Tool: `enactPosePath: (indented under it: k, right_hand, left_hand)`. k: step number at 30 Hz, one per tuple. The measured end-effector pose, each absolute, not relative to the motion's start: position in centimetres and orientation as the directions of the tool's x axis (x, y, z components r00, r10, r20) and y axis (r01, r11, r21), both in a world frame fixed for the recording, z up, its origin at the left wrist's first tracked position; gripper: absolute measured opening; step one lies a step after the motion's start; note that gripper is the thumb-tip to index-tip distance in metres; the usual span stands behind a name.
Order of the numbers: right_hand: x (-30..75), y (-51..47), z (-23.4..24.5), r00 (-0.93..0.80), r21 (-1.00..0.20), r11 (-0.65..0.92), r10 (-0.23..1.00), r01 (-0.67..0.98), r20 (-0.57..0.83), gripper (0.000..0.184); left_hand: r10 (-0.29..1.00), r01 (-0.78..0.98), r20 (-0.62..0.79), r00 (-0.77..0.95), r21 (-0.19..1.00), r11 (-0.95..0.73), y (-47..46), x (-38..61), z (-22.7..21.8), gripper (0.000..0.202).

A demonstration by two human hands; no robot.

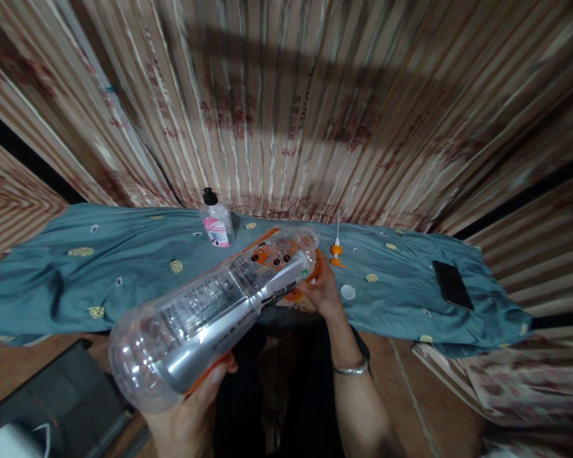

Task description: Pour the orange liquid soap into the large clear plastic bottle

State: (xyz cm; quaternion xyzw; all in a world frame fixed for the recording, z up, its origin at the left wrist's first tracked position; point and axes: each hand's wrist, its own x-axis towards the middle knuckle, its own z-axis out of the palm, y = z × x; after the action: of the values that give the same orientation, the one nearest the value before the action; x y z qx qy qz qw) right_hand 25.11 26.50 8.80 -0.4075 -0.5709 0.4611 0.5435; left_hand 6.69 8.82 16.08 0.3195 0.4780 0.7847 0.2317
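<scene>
A big clear plastic bottle [210, 312] with a silver and orange label lies slanted across the middle of the view, its rounded base at lower left and its neck at upper right. My left hand [200, 394] grips it from beneath near the base. Up by the neck, my right hand [322, 286] is closed around that end; its fingers are partly hidden behind the bottle. Orange shows beside those fingers, and I cannot tell if it is the label or another thing. An orange and white pump top [336, 251] lies right of the neck. Close to my right wrist is a small white disc [347, 292].
A smaller clear bottle [217, 226] with a pink label and black cap stands at the back of the cloth-covered table [138, 254]. A black phone [452, 284] lies at the right. Striped curtains [286, 114] hang behind. A dark box-like surface [57, 401] is at lower left.
</scene>
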Motion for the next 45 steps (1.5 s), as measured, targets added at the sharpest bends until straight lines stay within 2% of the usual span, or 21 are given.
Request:
enactPosePath:
  k: [8,17,20,29,33,45]
  right_hand:
    - [25.0,26.5,8.7,-0.081,-0.979,0.204,0.975,-0.024,0.206,0.079]
    - [25.0,26.6,8.7,-0.066,-0.971,0.237,0.969,-0.04,0.239,0.073]
    - [25.0,26.6,8.6,-0.067,-0.969,0.246,0.967,-0.031,0.247,0.073]
    - [25.2,26.7,8.3,-0.058,-0.958,0.287,0.956,0.0,0.287,0.07]
    - [25.2,26.8,8.4,-0.074,-0.956,0.294,0.954,0.021,0.292,0.069]
    - [25.1,26.9,7.8,-0.047,-0.95,0.312,0.949,-0.009,0.312,0.066]
  left_hand:
    - [0.679,-0.072,0.285,-0.676,0.892,-0.446,8.8,6.6,16.0,0.092]
    - [0.656,-0.158,0.179,-0.733,0.893,-0.42,8.9,6.9,16.1,0.104]
    - [0.658,-0.151,0.192,-0.728,0.891,-0.427,8.9,6.8,16.0,0.105]
    - [0.657,-0.159,0.201,-0.727,0.881,-0.446,8.8,6.8,15.8,0.105]
    - [0.661,-0.147,0.215,-0.718,0.882,-0.447,8.9,6.9,16.0,0.097]
    - [0.66,-0.087,0.265,-0.703,0.889,-0.449,9.0,7.0,15.8,0.096]
